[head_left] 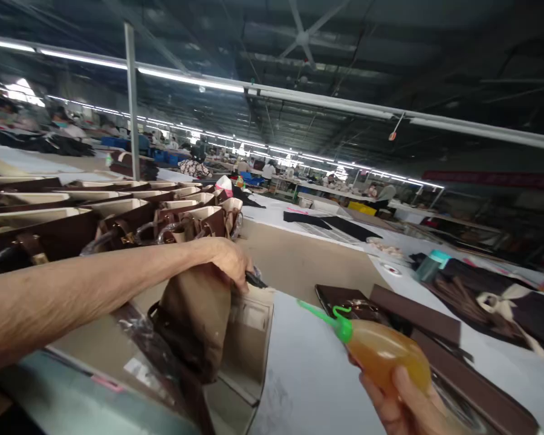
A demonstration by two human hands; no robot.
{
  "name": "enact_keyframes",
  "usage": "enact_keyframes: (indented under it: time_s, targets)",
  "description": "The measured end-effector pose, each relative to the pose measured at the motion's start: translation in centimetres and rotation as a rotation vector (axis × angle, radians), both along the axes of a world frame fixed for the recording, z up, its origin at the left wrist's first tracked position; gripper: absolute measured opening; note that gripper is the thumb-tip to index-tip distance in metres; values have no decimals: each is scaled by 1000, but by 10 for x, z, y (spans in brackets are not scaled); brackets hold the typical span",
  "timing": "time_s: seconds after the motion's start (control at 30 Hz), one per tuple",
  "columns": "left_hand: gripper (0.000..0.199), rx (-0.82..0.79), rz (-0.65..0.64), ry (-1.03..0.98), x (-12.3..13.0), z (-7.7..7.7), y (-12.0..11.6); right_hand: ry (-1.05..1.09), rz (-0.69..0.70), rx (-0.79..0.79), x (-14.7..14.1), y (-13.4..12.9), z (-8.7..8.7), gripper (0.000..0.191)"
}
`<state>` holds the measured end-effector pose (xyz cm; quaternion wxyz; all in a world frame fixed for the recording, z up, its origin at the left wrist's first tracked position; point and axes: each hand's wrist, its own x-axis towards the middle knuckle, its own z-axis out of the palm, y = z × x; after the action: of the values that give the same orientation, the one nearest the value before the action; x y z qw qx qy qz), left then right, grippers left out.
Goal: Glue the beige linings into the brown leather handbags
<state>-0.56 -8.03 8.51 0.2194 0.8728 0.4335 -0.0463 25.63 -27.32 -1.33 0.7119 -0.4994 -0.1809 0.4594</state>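
Note:
My right hand (401, 396) is wrapped around a squeeze bottle (381, 350) of amber liquid with a green cap and thin green nozzle, which points left. On the left, my left hand (231, 260) is closed at the upper edge of an open brown handbag (199, 314) with a beige lining. A small dark piece sticks out past its fingertips; I cannot make out what it is. Clear plastic film wraps the bag's dark strap (158, 356). The bottle is apart from the bag.
Rows of brown handbags (122, 211) stand behind my left arm. Right of the bottle lie dark brown panels (417, 314) and a folded dark piece with metal fittings (349, 300). Further right are a teal-lidded container (431, 266) and a tape roll (392, 270). A metal post (131, 103) rises at left.

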Motion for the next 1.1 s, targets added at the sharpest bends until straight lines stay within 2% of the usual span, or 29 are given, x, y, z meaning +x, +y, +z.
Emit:
enact_keyframes:
  time_s: [0.1, 0.2, 0.4, 0.53, 0.73, 0.9, 1.1]
  targets:
    - [6, -100, -127, 103, 10, -12, 5, -168, 22, 60, -3, 5, -9, 69]
    - [12, -133, -185, 137, 18, -21, 13, -393, 77, 138, -5, 12, -16, 62]
    - [25, -138, -273, 188, 26, -26, 23, -689, -33, 204, -11, 21, -13, 54]
    - [36, -145, -308, 271, 31, -28, 28, -715, -58, 217, -14, 22, -6, 50]
    - [43, -145, -334, 335, 36, -31, 33, -723, -19, 233, -17, 26, -5, 44]
    - [49, -180, -324, 365, 33, -34, 38, -762, -2, 281, -5, 30, -15, 44]
    - [46, -165, -321, 342, 31, -31, 37, -976, 143, 419, 21, 34, -28, 47]
